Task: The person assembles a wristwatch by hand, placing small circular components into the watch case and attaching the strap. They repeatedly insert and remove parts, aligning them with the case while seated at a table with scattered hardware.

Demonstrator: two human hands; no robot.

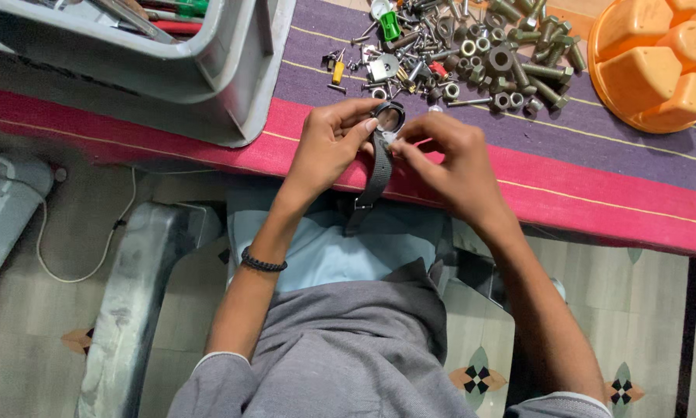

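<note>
Both hands hold a wristwatch (pixel 382 147) at the near edge of the counter (pixel 596 186), above the red stripe of the striped cloth that covers it.

Orientation: the watch's long axis runs nearly straight toward and away from the person, leaning slightly. The round case is at the far end, toward the pile of hardware; the strap hangs from it toward the person's lap and passes over the counter edge, ending at a small metal buckle.

Appearance: the case has a dark rim around a pale, reflective face. The strap is dark grey and looks woven. Markings on the face cannot be made out.

Left hand (pixel 328 147): its grip is closed on the left side of the case, thumb on the rim and fingers curled behind. A dark beaded bracelet (pixel 262 263) sits on that wrist.

Right hand (pixel 448 166): its grip is pinched on the case's right side where the strap joins, fingertips meeting there. Whether a small tool or pin lies between those fingertips cannot be told.

Surroundings: just beyond the watch lies a heap of nuts, bolts and washers (pixel 479 54). An orange moulded plastic tray (pixel 658 58) sits at the far right, well apart. A grey plastic crate (pixel 208 70) with tools occupies the far left.
</note>
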